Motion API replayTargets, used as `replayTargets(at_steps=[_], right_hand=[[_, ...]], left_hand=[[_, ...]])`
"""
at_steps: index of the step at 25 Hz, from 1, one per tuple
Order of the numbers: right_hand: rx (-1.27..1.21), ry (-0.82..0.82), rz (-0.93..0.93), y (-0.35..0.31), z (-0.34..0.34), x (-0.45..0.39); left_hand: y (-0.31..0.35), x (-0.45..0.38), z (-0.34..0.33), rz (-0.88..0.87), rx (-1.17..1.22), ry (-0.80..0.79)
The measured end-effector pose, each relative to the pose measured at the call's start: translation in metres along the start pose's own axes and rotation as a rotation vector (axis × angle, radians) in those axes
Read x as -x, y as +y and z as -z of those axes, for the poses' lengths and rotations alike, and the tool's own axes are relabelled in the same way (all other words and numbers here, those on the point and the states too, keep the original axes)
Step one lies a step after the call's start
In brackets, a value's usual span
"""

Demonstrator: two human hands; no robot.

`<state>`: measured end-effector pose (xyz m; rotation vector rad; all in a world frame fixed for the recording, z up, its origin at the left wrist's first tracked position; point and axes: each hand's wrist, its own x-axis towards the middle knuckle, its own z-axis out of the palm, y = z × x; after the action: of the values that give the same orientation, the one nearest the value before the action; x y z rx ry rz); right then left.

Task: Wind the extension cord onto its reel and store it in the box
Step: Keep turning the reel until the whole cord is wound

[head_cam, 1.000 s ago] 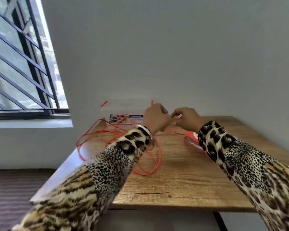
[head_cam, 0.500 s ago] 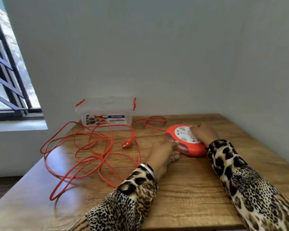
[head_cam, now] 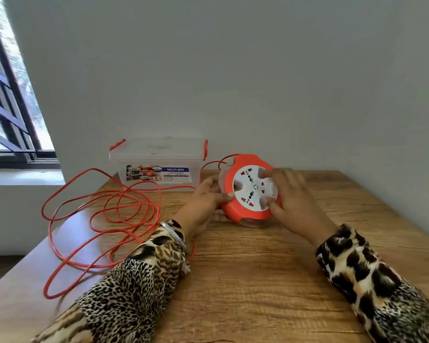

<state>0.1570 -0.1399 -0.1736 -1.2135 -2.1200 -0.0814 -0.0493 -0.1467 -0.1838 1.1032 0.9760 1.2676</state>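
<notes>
Fingers [head_cam: 223, 195] of the left hand [head_cam: 206, 196] now clasp the reel [head_cam: 252, 190] at its left rim, and the right hand [head_cam: 291, 191] grips its right edge with fingers spread over the white socket face — both are closed on it. Half a second ago the reel lay flat on the surface [head_cam: 258, 280]; now it is tipped up on its lower edge, face turned toward the person, so it looks ready for turning. A second ago both hands were at the cord near the box [head_cam: 159, 164] instead. The cord [head_cam: 104, 211] has not been taken in: it sprawls in loose loops over the left part of the surface, one strand running behind the reel's top. Winding seems about to begin — none of it looks done. The box sits at the back by the wall, just left of the reel, lid on.
</notes>
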Motion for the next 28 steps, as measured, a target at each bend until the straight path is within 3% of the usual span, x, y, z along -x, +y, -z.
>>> replayTargets(at_steps=[5, 13, 16, 24, 28], right_hand=[[0.397, -0.104, 0.125, -0.01, -0.007, 0.0], [0.475, 0.121, 0.036, -0.016, -0.008, 0.007], [0.211, 0.165, -0.174, -0.022, -0.01, 0.006], [-0.92, -0.048, -0.716, -0.027, -0.015, -0.001], [-1.312, -0.13, -0.762, -0.026, -0.007, -0.002]], left_hand=[[0.01, 0.003, 0.004, -0.064, -0.154, -0.108], [0.007, 0.011, -0.012, -0.221, -0.201, -0.13], [0.0, 0.011, -0.018, -0.264, -0.176, -0.091], [-0.009, 0.006, -0.02, -0.333, -0.218, -0.044], [-0.013, 0.005, -0.018, -0.301, -0.199, -0.013]])
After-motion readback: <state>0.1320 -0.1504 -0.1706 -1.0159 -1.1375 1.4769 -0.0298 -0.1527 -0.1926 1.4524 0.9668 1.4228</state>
